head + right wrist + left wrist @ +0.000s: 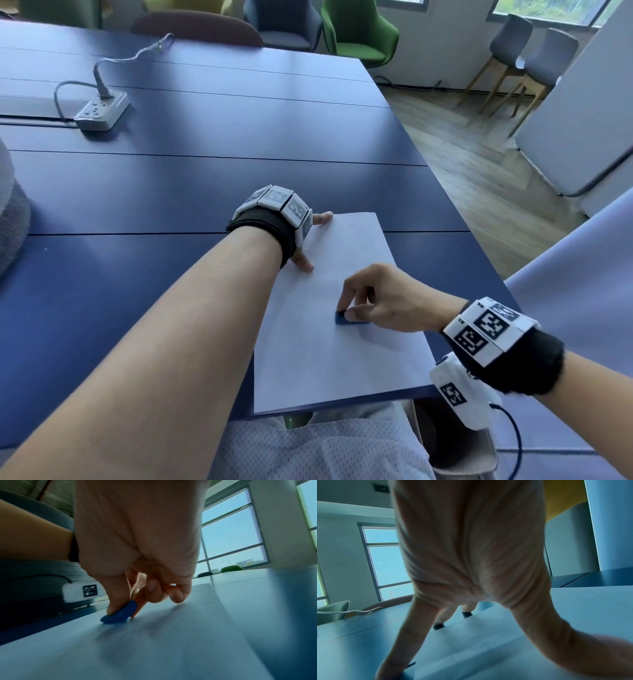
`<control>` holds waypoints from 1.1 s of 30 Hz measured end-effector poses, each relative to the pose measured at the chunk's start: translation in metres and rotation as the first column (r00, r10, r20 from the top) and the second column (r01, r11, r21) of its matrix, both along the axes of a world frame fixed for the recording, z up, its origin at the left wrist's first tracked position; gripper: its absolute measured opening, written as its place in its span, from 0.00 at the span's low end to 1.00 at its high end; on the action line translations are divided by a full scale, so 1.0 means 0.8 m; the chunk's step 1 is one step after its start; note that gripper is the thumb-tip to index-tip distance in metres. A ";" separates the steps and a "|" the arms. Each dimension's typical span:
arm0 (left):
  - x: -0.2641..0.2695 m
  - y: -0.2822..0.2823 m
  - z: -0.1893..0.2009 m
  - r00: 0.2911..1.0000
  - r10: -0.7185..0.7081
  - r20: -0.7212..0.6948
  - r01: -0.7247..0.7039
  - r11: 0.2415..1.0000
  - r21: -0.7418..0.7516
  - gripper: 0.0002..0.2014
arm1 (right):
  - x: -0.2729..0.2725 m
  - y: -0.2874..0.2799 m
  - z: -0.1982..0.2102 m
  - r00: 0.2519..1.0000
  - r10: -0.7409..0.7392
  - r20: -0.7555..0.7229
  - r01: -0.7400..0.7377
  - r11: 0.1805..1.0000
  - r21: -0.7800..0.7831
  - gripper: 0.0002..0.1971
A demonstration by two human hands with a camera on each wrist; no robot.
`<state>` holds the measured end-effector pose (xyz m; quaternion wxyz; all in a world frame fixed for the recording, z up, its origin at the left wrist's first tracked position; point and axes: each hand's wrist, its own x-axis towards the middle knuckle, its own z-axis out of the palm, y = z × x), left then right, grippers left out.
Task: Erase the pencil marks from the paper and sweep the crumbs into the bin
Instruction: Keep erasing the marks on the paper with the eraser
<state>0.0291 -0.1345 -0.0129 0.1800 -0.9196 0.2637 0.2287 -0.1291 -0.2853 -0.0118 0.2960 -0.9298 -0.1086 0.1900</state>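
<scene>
Both bare forearms extend from the bottom edge of the head view over a dark blue table (171,178). Right hand (380,298) pinches a blue eraser (344,318) between thumb and forefinger, its lower edge touching the white paper (325,359) near the sheet's middle; the remaining fingers are curled under the palm. Left hand (308,240) rests with fingers spread and straight, fingertips pressing the paper's far left corner area. Paper lies flat at the near right corner of the table, its near edge at the table edge. No pencil marks or crumbs can be made out. At far left, a white power strip (101,111) sits on the table.
</scene>
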 end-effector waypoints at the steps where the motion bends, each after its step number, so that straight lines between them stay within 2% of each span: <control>1: 0.000 0.000 0.000 1.000 0.002 -0.008 -0.002 1.000 -0.006 0.61 | 0.000 -0.001 -0.002 1.000 -0.012 0.017 0.012 1.000 0.014 0.04; 6: -0.002 0.002 0.001 1.000 -0.001 0.008 0.001 1.000 -0.007 0.62 | -0.017 0.006 0.001 0.978 0.159 -0.136 -0.163 0.986 -0.022 0.04; 11: 0.004 0.001 -0.002 0.999 0.032 0.009 -0.032 0.999 -0.004 0.65 | 0.044 -0.008 0.003 0.999 -0.049 -0.012 0.048 0.999 -0.015 0.04; 17: 0.005 0.003 -0.003 0.999 0.047 -0.008 -0.047 0.999 -0.013 0.64 | 0.113 -0.016 0.005 0.983 -0.161 0.085 0.164 0.986 -0.030 0.04; 19: 0.004 0.003 -0.003 0.999 0.041 -0.005 -0.041 0.999 -0.009 0.64 | 0.101 -0.015 0.005 0.990 -0.122 0.063 0.124 0.992 -0.015 0.04; 23: 0.001 0.002 -0.002 0.999 0.032 0.008 -0.032 0.999 -0.016 0.64 | 0.060 -0.013 0.002 0.990 0.094 -0.108 -0.099 0.994 -0.041 0.05; 28: -0.002 0.001 0.004 0.999 0.033 0.010 -0.033 0.999 -0.008 0.63 | 0.071 -0.016 0.002 0.997 -0.068 0.049 0.067 0.998 0.013 0.05; 33: -0.001 -0.001 0.007 1.000 0.011 0.011 -0.012 1.000 0.022 0.64 | 0.027 -0.012 0.002 0.979 0.148 -0.139 -0.150 0.989 -0.005 0.06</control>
